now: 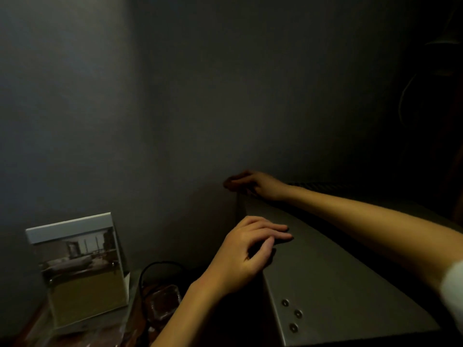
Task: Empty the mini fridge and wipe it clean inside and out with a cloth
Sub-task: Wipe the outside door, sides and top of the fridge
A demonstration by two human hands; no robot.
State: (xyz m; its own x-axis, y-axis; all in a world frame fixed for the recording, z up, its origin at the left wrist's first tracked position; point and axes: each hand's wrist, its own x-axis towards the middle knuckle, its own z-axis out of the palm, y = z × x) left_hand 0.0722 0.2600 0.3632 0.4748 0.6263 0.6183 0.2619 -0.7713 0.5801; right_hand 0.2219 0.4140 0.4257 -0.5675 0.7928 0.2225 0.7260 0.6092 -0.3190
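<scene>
Left hand (pixel 246 249) rests on fridge (pixel 338 271) edge; right hand (pixel 260 186) grips rear corner.

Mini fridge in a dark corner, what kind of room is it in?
Probably a hotel room, though it's dim. The mini fridge stands by a gray wall, beside a clear display stand showing a room photo and a drinking glass.

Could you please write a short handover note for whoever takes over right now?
Left hand: open, fingers resting on the fridge top near its left edge.
Right hand: curled over the fridge's rear left corner.
No cloth in view. The door and inside are out of sight, so emptying and wiping cannot be confirmed.
To do: check the inside, find a cloth, wipe inside and out.
A photo stand and cable sit left of the fridge.
</scene>
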